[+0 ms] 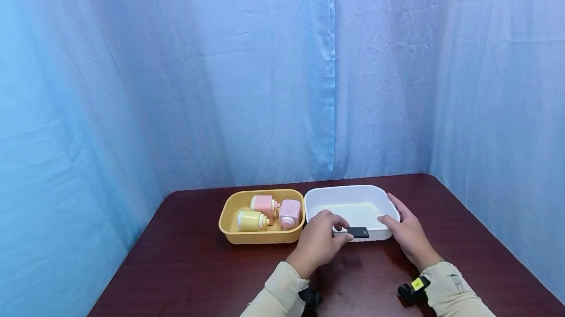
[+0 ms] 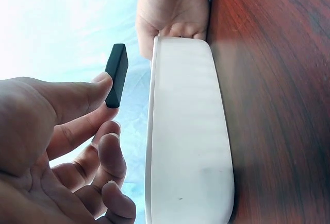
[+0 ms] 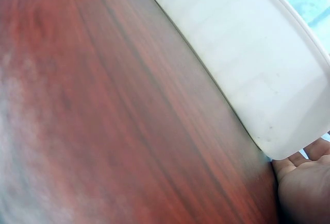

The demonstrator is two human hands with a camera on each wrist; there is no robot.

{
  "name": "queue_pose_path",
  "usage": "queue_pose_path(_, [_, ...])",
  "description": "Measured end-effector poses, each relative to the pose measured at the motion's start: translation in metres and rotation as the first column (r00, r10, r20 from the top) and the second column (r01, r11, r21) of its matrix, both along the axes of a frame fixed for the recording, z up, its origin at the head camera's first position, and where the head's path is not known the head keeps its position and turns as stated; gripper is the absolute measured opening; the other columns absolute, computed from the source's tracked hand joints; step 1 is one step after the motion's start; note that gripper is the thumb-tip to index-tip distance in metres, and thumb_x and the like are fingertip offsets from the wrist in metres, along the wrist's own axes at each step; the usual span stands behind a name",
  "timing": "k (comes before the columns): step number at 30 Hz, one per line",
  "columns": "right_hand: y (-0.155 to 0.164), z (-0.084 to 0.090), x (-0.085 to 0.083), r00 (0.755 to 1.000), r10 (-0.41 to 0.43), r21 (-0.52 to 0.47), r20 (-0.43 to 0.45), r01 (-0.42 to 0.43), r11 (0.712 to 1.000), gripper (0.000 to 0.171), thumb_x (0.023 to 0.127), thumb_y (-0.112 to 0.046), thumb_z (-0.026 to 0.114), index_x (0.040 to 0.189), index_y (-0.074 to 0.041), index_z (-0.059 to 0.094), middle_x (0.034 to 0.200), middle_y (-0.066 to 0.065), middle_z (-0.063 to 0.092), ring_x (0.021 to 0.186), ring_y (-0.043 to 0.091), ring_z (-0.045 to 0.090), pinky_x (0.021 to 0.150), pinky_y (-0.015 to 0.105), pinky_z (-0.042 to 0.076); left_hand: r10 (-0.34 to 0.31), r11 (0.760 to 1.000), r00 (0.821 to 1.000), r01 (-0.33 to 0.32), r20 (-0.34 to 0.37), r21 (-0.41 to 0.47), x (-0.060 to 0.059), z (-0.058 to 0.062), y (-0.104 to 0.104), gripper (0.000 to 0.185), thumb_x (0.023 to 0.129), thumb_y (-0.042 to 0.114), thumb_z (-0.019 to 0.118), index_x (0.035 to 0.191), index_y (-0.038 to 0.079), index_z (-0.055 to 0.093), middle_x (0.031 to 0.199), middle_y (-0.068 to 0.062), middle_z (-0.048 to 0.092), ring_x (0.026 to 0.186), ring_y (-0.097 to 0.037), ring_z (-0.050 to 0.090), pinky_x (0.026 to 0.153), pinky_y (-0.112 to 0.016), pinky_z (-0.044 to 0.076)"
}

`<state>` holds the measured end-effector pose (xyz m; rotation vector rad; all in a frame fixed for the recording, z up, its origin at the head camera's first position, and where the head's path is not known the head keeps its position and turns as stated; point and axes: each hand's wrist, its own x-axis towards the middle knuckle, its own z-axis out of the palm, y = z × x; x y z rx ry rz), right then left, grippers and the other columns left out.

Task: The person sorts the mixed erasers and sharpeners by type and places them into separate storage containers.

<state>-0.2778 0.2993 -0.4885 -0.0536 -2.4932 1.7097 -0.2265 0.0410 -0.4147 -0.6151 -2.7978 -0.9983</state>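
Fingers of the left hand are curled, and a small black block is pinched between thumb and fingertips just over the near rim of the white tray. At the tray's right end, the right hand is laid with fingers nearly straight against the wall. A yellow tub of pastel bottles is set touching the tray's left side.

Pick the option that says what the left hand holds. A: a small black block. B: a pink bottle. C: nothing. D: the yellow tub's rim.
A: the left hand pinches a small black block by its fingertips at the near rim of the white tub.
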Motion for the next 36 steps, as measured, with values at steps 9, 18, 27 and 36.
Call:
queue_pose_path(9, [0.001, 0.0, 0.0, 1.0, -0.002, 0.003, 0.006, 0.002, 1.0, 0.083, 0.102, -0.026, 0.063, 0.168, -0.023, 0.013, 0.172, 0.012, 0.021, 0.152, 0.035, 0.03, 0.116, 0.049, 0.04, 0.019, 0.999, 1.0, -0.02, 0.018, 0.033, -0.004, 0.0, -0.004, 0.016, 0.09, 0.033, 0.082, 0.104, 0.024, 0.08, 0.096, 0.008, 0.064, 0.074, 0.0, 0.053, 0.069, -0.018, 0.049])
queue_pose_path(18, [0.001, 0.0, 0.0, 1.0, 0.002, -0.024, 0.004, -0.002, 1.0, 0.083, 0.101, -0.025, 0.062, 0.168, -0.022, 0.012, 0.173, 0.014, 0.017, 0.154, 0.038, 0.025, 0.119, 0.061, 0.032, 0.029, 0.997, 0.999, -0.032, 0.037, 0.075, -0.006, 0.002, -0.008, 0.017, 0.09, 0.032, 0.082, 0.105, 0.023, 0.079, 0.098, 0.006, 0.064, 0.074, -0.001, 0.053, 0.067, -0.017, 0.049])
queue_pose_path(27, [0.001, 0.0, -0.001, 1.0, 0.01, -0.037, 0.008, -0.009, 0.999, 0.083, 0.102, -0.025, 0.062, 0.168, -0.021, 0.012, 0.173, 0.014, 0.016, 0.154, 0.038, 0.024, 0.12, 0.061, 0.03, 0.07, 0.993, 0.996, -0.074, 0.046, 0.09, -0.01, 0.002, -0.012, 0.018, 0.09, 0.034, 0.082, 0.104, 0.023, 0.079, 0.096, 0.006, 0.062, 0.075, -0.003, 0.053, 0.067, -0.02, 0.047])
queue_pose_path(36, [0.001, 0.0, -0.001, 1.0, 0.01, -0.037, 0.002, -0.01, 0.999, 0.083, 0.102, -0.024, 0.062, 0.168, -0.021, 0.012, 0.173, 0.014, 0.017, 0.155, 0.038, 0.024, 0.12, 0.061, 0.03, 0.075, 0.987, 0.995, -0.084, 0.069, 0.139, -0.011, 0.001, -0.017, 0.018, 0.09, 0.031, 0.082, 0.105, 0.021, 0.079, 0.098, 0.003, 0.063, 0.078, -0.006, 0.054, 0.067, -0.019, 0.049])
